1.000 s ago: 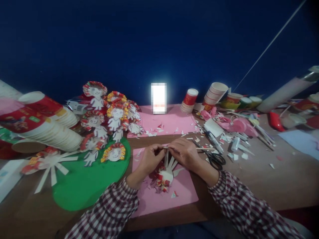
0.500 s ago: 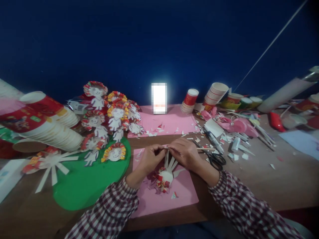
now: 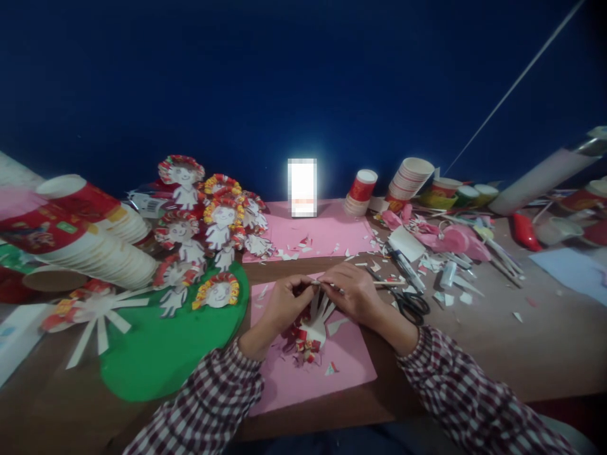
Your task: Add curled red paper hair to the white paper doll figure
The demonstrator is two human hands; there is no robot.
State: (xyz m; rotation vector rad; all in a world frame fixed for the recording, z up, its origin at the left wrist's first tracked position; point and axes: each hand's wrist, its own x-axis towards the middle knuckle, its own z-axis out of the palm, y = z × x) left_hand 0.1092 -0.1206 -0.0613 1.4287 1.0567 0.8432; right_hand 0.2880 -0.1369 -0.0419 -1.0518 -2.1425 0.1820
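A paper cup cut into strips hangs below my fingertips, over a pink sheet. Its lower left strips are curled red and yellow, while white straight ones stretch up to my hands. My left hand is closed, thumb and forefinger pinching a strip's end. Close against it, my right hand is also closed, pinching at the same spot. A thin wooden stick sticks out past the right hand's far side; its other end is hidden by the fingers.
Finished paper-cup figures stand at the left behind a green mat. Stacked paper cups lean at far left. Black-handled scissors, a marker and paper scraps lie right. A bright blurred screen stands at the back.
The cut cup has tilted and its curled side has shifted slightly down and left. Both hands stay in nearly the same place, still pinching together.
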